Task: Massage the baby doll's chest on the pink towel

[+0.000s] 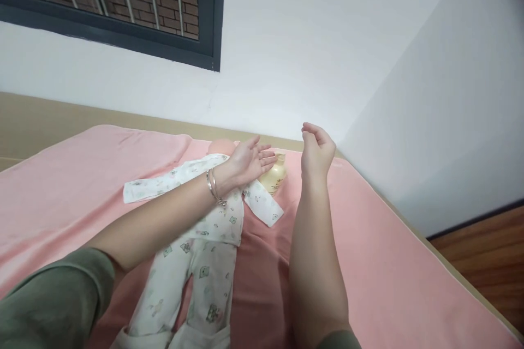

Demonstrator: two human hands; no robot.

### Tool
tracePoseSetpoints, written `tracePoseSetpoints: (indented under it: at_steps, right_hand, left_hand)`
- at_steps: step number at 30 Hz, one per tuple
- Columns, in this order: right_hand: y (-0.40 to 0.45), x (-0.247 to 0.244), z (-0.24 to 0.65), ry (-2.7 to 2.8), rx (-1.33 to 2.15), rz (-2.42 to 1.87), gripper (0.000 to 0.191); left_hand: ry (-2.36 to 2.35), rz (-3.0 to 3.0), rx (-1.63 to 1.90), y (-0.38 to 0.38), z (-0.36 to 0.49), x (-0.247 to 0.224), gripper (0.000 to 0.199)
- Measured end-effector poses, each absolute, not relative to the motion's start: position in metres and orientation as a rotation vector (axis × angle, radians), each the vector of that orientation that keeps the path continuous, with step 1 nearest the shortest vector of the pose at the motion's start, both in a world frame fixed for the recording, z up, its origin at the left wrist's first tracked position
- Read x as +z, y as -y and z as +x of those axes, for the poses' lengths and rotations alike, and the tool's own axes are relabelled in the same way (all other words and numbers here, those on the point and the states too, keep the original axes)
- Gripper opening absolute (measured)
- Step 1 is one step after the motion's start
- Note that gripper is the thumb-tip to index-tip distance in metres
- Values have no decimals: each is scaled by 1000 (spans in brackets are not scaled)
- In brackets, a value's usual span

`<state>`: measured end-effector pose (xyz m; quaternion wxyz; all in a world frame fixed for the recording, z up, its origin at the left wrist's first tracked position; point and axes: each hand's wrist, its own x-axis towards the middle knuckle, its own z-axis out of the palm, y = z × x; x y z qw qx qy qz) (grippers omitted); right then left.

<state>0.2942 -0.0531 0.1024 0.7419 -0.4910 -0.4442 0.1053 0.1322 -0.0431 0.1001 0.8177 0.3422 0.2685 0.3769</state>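
My left hand (251, 162) is palm up with its fingers spread, a bracelet at the wrist, and nothing lies on the palm. It is over the collar and sleeve of a white printed baby top (223, 223). Just behind its fingertips stands a pale yellow bottle (275, 175), partly covered by them. To the right, my right hand (317, 150) is raised with bent wrist, fingers curled in toward the thumb; I see nothing in it. Matching baby trousers (204, 278) lie below the top. A rounded peach-coloured thing (221, 146) shows at the collar, partly hidden.
A pink cloth (380, 251) covers the surface under the clothes. Beyond it runs a beige edge (53, 114) against a white wall (286, 54). A dark-framed barred window (210, 16) is at upper left, and brown wood (487, 262) shows at the lower right.
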Motion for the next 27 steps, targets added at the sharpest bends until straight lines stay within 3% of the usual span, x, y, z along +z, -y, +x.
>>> tracePoseSetpoints:
  at_steps: [7, 13, 18, 27]
  right_hand:
    - [35, 81, 275, 1272, 217, -1316, 48]
    - [25, 61, 262, 1570, 48, -1673, 43]
    - [21, 55, 263, 1613, -6, -1764, 52]
    - [20, 43, 260, 1515, -188, -1854, 49]
  left_hand:
    - [-559, 506, 817, 42, 132, 109, 70]
    - [-580, 514, 780, 49, 119, 105, 61]
    - [-645, 479, 839, 62, 83, 111, 63]
    - [-483, 510, 1040, 90, -9, 154, 62]
